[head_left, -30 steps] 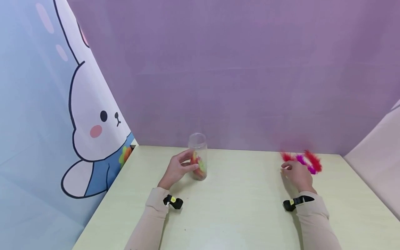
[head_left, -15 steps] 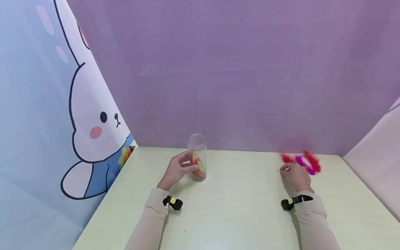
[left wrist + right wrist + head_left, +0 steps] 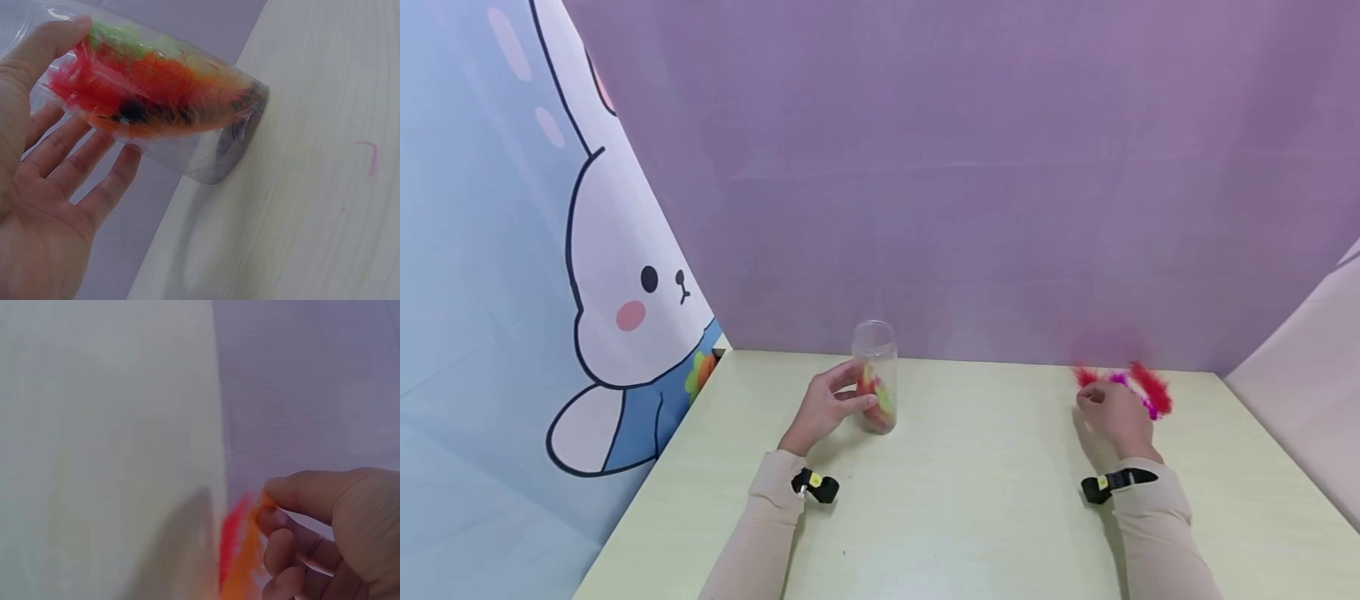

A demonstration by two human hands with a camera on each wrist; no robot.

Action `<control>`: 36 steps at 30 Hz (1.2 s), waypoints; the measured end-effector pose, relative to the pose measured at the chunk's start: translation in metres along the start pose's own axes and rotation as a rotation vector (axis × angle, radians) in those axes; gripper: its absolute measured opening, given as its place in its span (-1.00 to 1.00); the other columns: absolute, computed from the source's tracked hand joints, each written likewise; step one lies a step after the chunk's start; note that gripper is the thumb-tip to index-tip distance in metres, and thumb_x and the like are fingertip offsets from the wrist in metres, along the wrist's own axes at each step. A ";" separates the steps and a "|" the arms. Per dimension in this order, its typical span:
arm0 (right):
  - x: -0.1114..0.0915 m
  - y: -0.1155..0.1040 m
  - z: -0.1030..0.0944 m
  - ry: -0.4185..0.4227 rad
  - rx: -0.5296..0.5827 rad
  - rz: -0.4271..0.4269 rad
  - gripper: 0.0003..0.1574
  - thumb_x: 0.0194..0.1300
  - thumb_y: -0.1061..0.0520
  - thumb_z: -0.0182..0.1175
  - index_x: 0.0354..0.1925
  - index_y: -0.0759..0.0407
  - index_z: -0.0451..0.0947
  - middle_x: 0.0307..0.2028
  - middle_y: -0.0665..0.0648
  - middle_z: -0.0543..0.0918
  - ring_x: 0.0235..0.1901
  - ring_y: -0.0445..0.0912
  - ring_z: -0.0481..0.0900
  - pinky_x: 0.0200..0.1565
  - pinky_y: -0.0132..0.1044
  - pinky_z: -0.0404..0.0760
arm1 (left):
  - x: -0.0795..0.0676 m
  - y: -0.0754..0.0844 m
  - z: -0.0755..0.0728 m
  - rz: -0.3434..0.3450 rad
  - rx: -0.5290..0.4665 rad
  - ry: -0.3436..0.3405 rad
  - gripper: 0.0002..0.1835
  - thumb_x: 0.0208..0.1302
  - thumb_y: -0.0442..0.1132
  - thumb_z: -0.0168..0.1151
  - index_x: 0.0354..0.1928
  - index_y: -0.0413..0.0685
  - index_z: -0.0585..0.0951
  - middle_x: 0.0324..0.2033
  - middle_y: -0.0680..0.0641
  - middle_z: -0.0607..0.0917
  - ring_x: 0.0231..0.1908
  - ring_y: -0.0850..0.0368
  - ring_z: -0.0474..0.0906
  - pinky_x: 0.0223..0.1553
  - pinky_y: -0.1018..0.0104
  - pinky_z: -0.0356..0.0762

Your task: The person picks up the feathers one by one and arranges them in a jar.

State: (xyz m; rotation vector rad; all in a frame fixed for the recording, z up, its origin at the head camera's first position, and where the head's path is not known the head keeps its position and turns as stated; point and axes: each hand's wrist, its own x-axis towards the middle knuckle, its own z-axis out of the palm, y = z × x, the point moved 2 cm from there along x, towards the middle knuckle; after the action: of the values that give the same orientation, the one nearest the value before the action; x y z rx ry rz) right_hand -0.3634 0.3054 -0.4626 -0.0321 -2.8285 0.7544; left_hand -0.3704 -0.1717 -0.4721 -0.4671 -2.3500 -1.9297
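My left hand [image 3: 826,408] holds a clear jar [image 3: 874,340] upright on the table, thumb and fingers around its side. Inside it are fluffy feathers [image 3: 169,81] in green, red, orange and black, gathered in its lower part. To the right, my right hand [image 3: 1120,417] pinches an orange feather [image 3: 242,572] by its end between thumb and index finger, the other fingers curled. The head view hides that feather behind the hand. Just beyond the hand lie red feathers [image 3: 1152,388] and a magenta feather [image 3: 1118,379], partly covered by it.
A pale wooden table [image 3: 985,483] spans the front, ending at a purple backdrop [image 3: 970,208]. On the left hangs a blue cloth [image 3: 475,275] with a cartoon rabbit. A small pink wisp [image 3: 373,159] lies on the table near the jar.
My right hand has shifted slightly toward the back and right, covering more of the magenta feather. My left hand and the jar have stayed in place.
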 end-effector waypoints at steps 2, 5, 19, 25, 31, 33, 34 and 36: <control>0.001 -0.002 -0.005 0.028 -0.005 -0.021 -0.73 0.39 0.08 0.20 -0.13 0.21 0.73 -0.18 0.29 0.78 -0.25 0.15 0.67 -0.35 -0.16 0.54 | 0.000 0.000 0.000 -0.003 -0.001 0.000 -0.33 0.15 -0.25 0.56 0.33 0.03 0.56 0.21 -0.13 0.69 0.24 -0.03 0.60 0.25 0.10 0.65; 0.002 -0.006 -0.013 0.054 0.002 -0.029 -0.72 0.39 0.07 0.20 -0.15 0.20 0.74 -0.24 0.26 0.79 -0.29 0.13 0.68 -0.37 -0.18 0.53 | 0.000 0.000 0.000 -0.004 0.001 0.001 -0.33 0.15 -0.25 0.56 0.33 0.02 0.56 0.21 -0.14 0.68 0.25 -0.03 0.60 0.25 0.10 0.65; 0.004 -0.032 -0.043 0.052 0.144 0.013 -0.64 0.46 0.02 0.18 -0.14 0.29 0.71 -0.42 0.14 0.81 -0.45 -0.11 0.73 -0.50 -0.37 0.58 | 0.002 0.000 0.000 -0.024 0.001 -0.005 -0.30 0.15 -0.22 0.56 0.35 0.02 0.53 0.26 -0.20 0.64 0.29 -0.08 0.56 0.29 0.04 0.62; 0.001 -0.039 -0.047 0.036 0.227 0.032 -0.63 0.48 0.00 0.20 -0.08 0.30 0.68 -0.30 0.22 0.83 -0.41 -0.15 0.77 -0.44 -0.41 0.67 | 0.003 0.000 0.000 -0.018 -0.006 -0.011 -0.30 0.15 -0.22 0.56 0.35 0.01 0.53 0.27 -0.23 0.63 0.29 -0.09 0.56 0.29 0.04 0.61; -0.003 -0.046 -0.051 0.022 0.298 0.037 -0.58 0.51 -0.04 0.18 0.00 0.30 0.65 -0.20 0.29 0.82 -0.41 -0.24 0.75 -0.40 -0.41 0.71 | 0.002 -0.001 -0.001 -0.022 -0.004 -0.013 -0.30 0.15 -0.22 0.56 0.35 0.02 0.53 0.26 -0.21 0.64 0.29 -0.08 0.56 0.29 0.05 0.62; -0.005 -0.049 -0.053 0.017 0.314 0.036 -0.56 0.52 -0.05 0.17 0.03 0.30 0.63 -0.20 0.28 0.81 -0.42 -0.29 0.73 -0.40 -0.40 0.72 | 0.002 -0.002 -0.001 -0.019 -0.007 -0.013 -0.30 0.15 -0.22 0.56 0.35 0.02 0.53 0.26 -0.21 0.64 0.29 -0.08 0.56 0.28 0.07 0.62; -0.006 -0.050 -0.053 0.017 0.320 0.034 -0.56 0.52 -0.06 0.17 0.04 0.30 0.63 -0.21 0.27 0.81 -0.43 -0.32 0.72 -0.40 -0.40 0.72 | 0.002 -0.002 -0.001 -0.018 -0.008 -0.013 -0.30 0.15 -0.22 0.56 0.35 0.01 0.54 0.26 -0.21 0.64 0.29 -0.08 0.56 0.27 0.08 0.63; -0.007 -0.053 -0.054 0.013 0.339 0.030 -0.55 0.53 -0.06 0.16 0.05 0.31 0.62 -0.23 0.23 0.82 -0.44 -0.34 0.71 -0.40 -0.40 0.72 | 0.002 -0.003 -0.001 -0.016 -0.006 -0.011 -0.31 0.14 -0.22 0.57 0.35 0.02 0.54 0.25 -0.19 0.65 0.28 -0.06 0.57 0.26 0.11 0.64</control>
State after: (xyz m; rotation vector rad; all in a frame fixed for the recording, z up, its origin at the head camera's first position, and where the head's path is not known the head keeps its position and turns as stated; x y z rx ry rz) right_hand -0.3437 0.2853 -0.3922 -0.0254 -2.6537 1.2231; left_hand -0.3732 -0.1726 -0.4747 -0.4625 -2.3622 -1.9465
